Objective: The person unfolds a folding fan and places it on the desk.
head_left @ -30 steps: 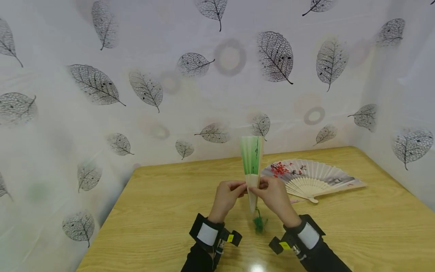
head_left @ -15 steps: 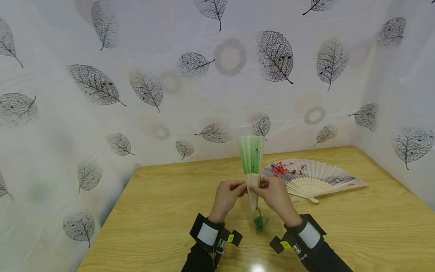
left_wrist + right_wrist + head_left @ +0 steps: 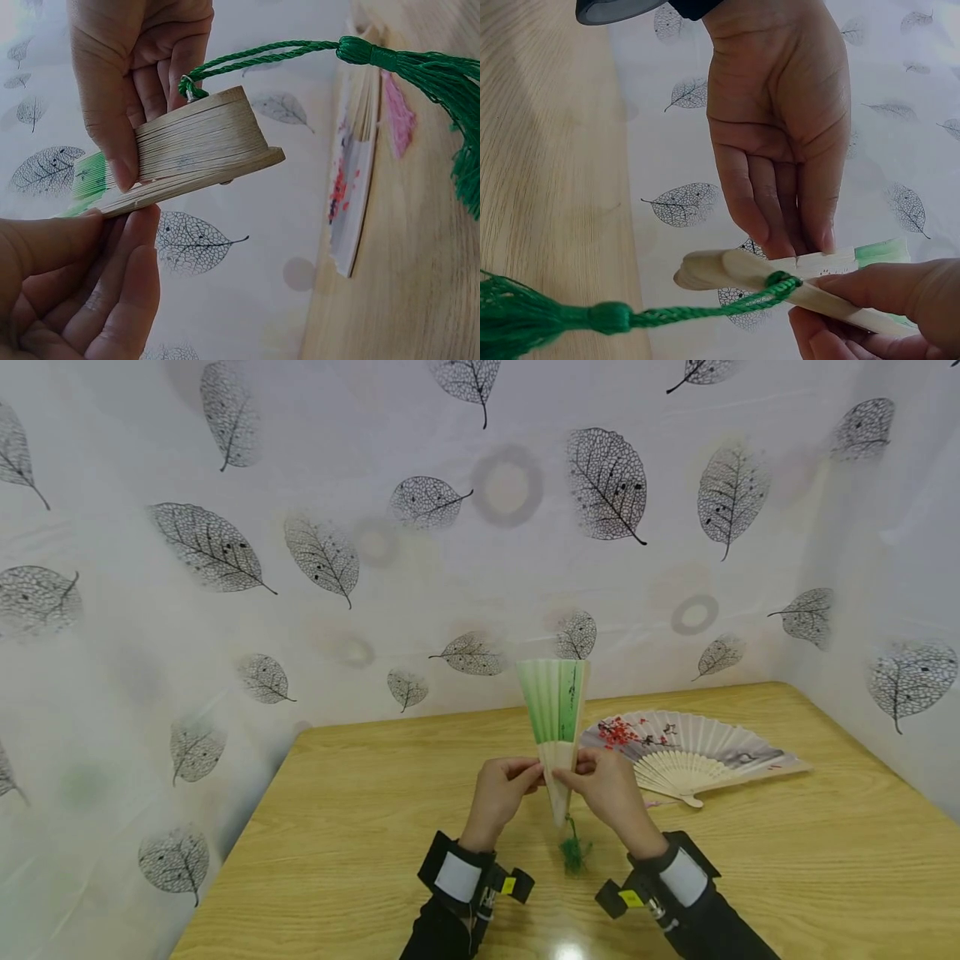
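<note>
A green folding fan (image 3: 551, 702) stands upright in the head view, partly spread, its pale wooden ribs at the bottom. My left hand (image 3: 501, 797) pinches its left edge and my right hand (image 3: 606, 793) pinches its right edge, just below the green part. In the left wrist view the left thumb (image 3: 56, 241) lies along the outer guard stick, while the right hand (image 3: 142, 67) holds the stacked ribs (image 3: 199, 139). From the pivot end hangs a green tassel (image 3: 607, 316) on a looped cord.
Behind the right hand, a second folding fan (image 3: 686, 760) lies spread on the wooden table (image 3: 360, 835), white with red blossoms. Its pink tassel (image 3: 397, 116) shows in the left wrist view. A leaf-patterned curtain (image 3: 450, 577) encloses the table's back and sides.
The green fan has spread wider at the top, its left edge shifting left and its right edge slightly right. Both hands stay almost in place, and the fan on the table has not moved.
</note>
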Motion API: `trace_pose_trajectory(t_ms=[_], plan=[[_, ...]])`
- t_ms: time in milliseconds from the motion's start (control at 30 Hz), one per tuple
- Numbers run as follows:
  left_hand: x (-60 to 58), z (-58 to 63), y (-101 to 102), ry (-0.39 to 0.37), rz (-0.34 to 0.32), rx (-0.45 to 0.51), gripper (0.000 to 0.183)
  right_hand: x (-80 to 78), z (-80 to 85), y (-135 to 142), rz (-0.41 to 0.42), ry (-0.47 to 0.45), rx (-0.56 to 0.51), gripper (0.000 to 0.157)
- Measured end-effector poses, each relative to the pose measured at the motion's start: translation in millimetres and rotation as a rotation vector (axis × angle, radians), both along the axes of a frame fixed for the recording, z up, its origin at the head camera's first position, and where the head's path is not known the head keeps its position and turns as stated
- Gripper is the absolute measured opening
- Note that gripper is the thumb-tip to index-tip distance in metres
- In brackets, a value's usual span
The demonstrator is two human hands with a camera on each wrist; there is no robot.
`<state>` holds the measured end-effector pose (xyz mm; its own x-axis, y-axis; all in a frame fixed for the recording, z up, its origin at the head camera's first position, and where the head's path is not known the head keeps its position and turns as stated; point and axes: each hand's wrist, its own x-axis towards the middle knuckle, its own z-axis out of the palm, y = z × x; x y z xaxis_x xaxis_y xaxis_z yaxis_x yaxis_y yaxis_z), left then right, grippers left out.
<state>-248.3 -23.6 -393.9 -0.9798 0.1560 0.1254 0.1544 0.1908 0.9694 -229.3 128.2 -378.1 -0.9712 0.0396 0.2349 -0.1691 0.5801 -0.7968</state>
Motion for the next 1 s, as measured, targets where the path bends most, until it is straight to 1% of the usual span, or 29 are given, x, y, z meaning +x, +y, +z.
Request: trace_pose_trajectory(t_ms=[233, 400, 600, 700, 900, 1000], plan=[[-0.2, -0.1, -1, 0.034, -0.005, 0.019, 0.025, -2.0, 0.3, 2, -0.009, -0.004, -0.025, 0.028], [-0.5, -0.7, -1, 0.034, -0.006, 0.025, 0.025, -2.2, 0.1, 2, -0.007, 0.003, -0.024, 0.028], [-0.8, 0.3, -1, 0.011, -0.004, 0.041, 0.025, -1.8, 1.0, 3, -0.008, 0.01, -0.017, 0.029], [1.6, 5.2, -2, 0.015, -0.003, 0.041, 0.023, -1.4, 1.7, 4, -0.018, 0.011, -0.001, 0.03], [16.6, 25.8, 0, 0.031, 0.002, 0.01, 0.022, -1.3, 2.9, 5, -0.026, 0.022, 0.019, 0.028], [19.2, 29.0, 0, 0.03, 0.001, 0.008, 0.022, -1.3, 3.1, 5, -0.025, 0.026, 0.023, 0.028]])
